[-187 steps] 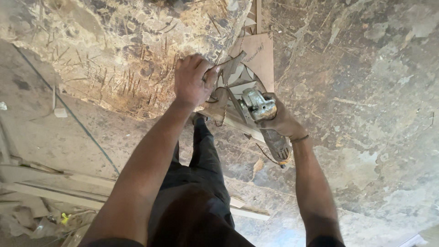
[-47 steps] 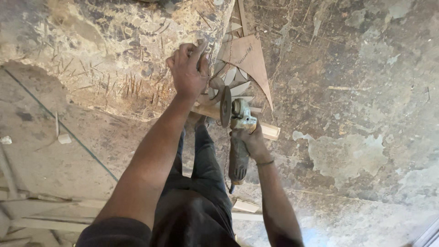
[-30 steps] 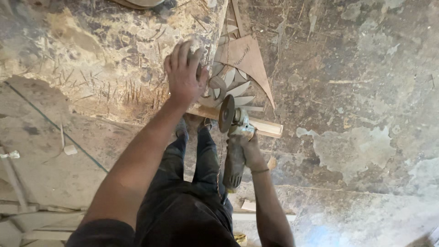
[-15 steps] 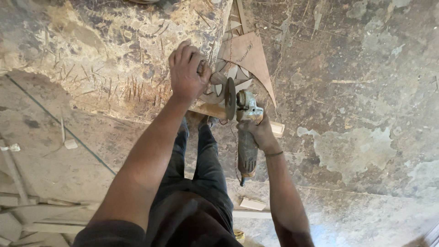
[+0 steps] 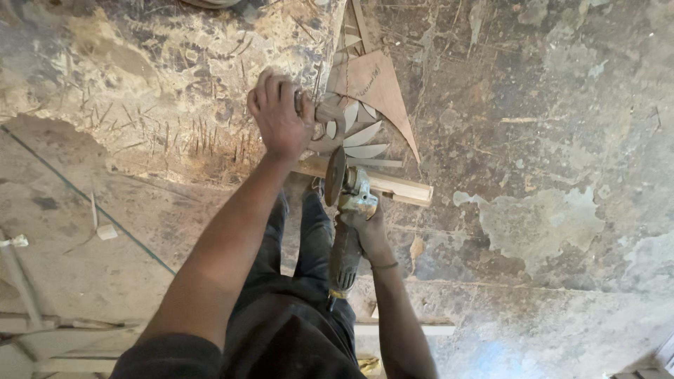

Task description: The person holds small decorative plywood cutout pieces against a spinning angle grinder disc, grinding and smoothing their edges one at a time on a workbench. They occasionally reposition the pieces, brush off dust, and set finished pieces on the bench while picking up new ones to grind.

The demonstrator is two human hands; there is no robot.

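Grinder (image 5: pixel 347 210) in right hand (image 5: pixel 368 228); left hand (image 5: pixel 279 116) apparently steadies woodpiece (image 5: pixel 351 133).

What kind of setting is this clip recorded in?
Probably a rough woodworking or building site floor. The right hand holds a grey angle grinder against a pale wooden strip, the left hand steadies a fan-shaped carved wooden piece, and the stained, patchy concrete floor is bare.

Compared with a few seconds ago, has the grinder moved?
Yes. The angle grinder has swung down off the triangular wood panel; its disc now stands on edge at the wooden strip.
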